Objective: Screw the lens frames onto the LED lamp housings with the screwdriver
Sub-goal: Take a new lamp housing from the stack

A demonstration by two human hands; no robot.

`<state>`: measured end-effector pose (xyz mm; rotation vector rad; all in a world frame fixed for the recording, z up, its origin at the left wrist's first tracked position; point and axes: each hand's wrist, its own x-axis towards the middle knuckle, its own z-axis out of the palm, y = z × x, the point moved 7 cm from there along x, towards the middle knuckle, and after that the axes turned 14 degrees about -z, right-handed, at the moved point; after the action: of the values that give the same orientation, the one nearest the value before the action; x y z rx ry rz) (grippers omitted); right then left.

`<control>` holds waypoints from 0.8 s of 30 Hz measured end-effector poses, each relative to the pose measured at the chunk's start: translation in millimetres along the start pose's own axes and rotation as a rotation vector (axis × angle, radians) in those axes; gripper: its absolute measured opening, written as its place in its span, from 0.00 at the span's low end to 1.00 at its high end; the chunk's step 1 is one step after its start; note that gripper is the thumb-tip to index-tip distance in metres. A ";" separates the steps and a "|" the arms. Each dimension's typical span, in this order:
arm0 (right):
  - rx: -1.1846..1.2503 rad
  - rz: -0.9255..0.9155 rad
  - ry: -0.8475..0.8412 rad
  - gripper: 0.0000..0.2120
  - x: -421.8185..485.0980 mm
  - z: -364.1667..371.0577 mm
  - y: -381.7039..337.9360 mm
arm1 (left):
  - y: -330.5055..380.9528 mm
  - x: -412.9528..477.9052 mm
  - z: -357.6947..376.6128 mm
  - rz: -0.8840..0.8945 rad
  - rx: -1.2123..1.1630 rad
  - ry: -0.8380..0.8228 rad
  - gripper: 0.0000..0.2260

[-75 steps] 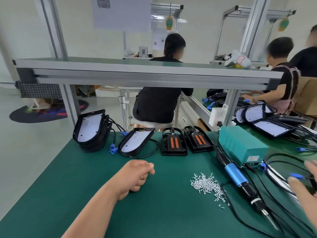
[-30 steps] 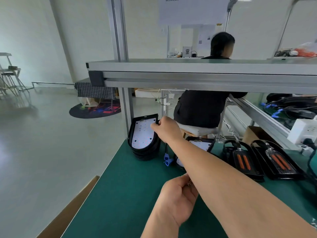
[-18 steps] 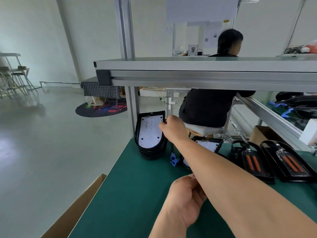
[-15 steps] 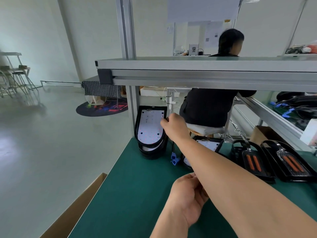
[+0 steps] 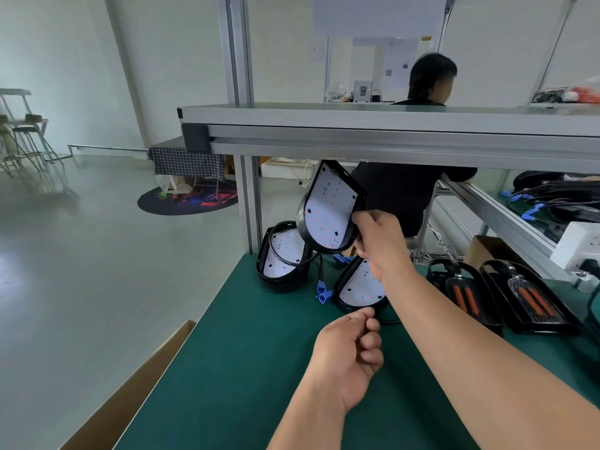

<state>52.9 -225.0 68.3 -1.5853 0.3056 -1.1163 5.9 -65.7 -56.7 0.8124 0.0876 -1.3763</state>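
My right hand [image 5: 380, 241] grips the right edge of a black LED lamp housing [image 5: 328, 209] with a white dotted board, holding it tilted in the air above the stack of housings [image 5: 282, 258] at the table's far left corner. Another housing [image 5: 360, 284] lies flat behind my right forearm. My left hand [image 5: 347, 355] hovers over the green mat as a loose fist; nothing shows plainly inside it. Two black lens frames with orange strips [image 5: 464, 297] [image 5: 532, 300] lie to the right. The screwdriver is out of view.
An aluminium shelf rail [image 5: 389, 131] runs overhead, close above the lifted housing, on a post [image 5: 250, 196] by the stack. Blue connectors [image 5: 323, 292] lie between the housings. A cardboard box [image 5: 130, 394] stands off the table's left edge. A person sits behind the bench.
My right hand has lifted the top housing off the stack, up and to the right. My left fist has stayed over the mat.
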 end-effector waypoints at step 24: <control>0.380 0.171 0.153 0.14 -127.0 -113.2 -28.6 | 26.8 -3.5 -16.5 0.257 -0.085 0.072 0.23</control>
<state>-111.3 -196.8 23.4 -1.1219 0.3033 -1.0908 35.4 -54.3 -54.6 0.7737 0.0933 -1.0950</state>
